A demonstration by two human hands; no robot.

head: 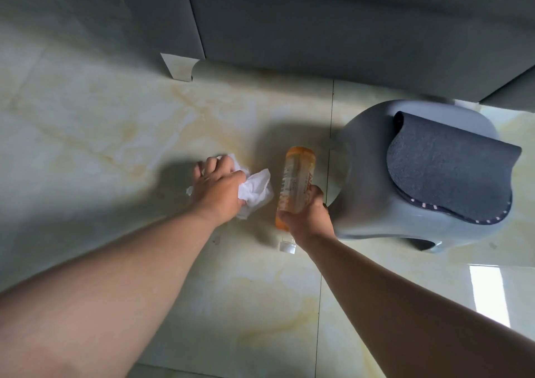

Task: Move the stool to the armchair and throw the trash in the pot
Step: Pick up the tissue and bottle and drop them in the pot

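Note:
A crumpled white tissue (256, 190) lies on the marble floor at centre, and my left hand (218, 186) is closed over its left part. Just to its right, an empty plastic bottle (295, 180) with an orange label points away from me, its white cap near my wrist. My right hand (308, 218) grips the bottle's lower half. A pale blue plastic stool (367, 180) with a dark grey cushion (451, 169) on top stands right of the bottle, close to the grey armchair (333, 24) that fills the top of the view. No pot is in view.
The armchair's white foot (179, 66) stands on the floor at upper centre-left. Glossy cream marble tiles (101, 134) spread to the left and towards me. A bright window reflection (489, 293) shows at lower right.

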